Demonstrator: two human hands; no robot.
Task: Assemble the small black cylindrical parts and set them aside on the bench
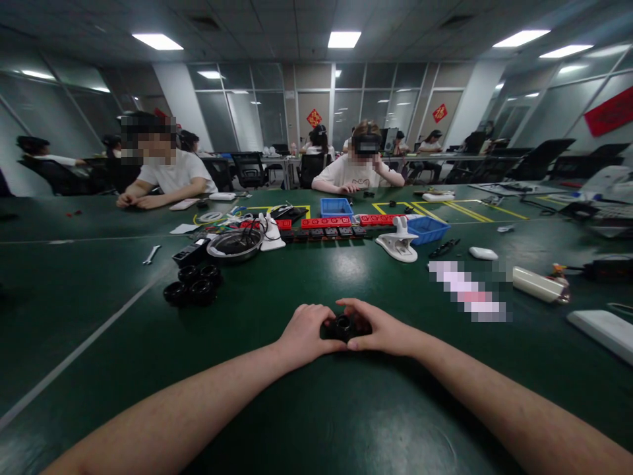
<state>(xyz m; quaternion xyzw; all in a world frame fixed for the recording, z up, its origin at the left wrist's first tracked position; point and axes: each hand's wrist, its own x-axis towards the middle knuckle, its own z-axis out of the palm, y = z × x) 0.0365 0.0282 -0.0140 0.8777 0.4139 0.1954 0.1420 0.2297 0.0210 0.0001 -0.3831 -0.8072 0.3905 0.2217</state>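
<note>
A small black round part [345, 324] with a hole in its top sits low over the green table, in front of me. My left hand [305, 334] is curled against its left side, thumb in front. From the right, my right hand [384, 328] closes on the same part, its thumb meeting the left thumb at the near edge. The fingers partly cover the part, so its exact kind is unclear. Left of my hands stands a cluster of several glossy black ring-shaped parts [194, 285].
Beyond lie a metal bowl [235, 245], red and black power strips [326, 223], white clip stands [398, 241] and blue bins [428, 229]. A wrench [151, 254] lies left; a cream cylinder [539, 285] lies right. Two people [171, 165] [359, 168] sit across the table.
</note>
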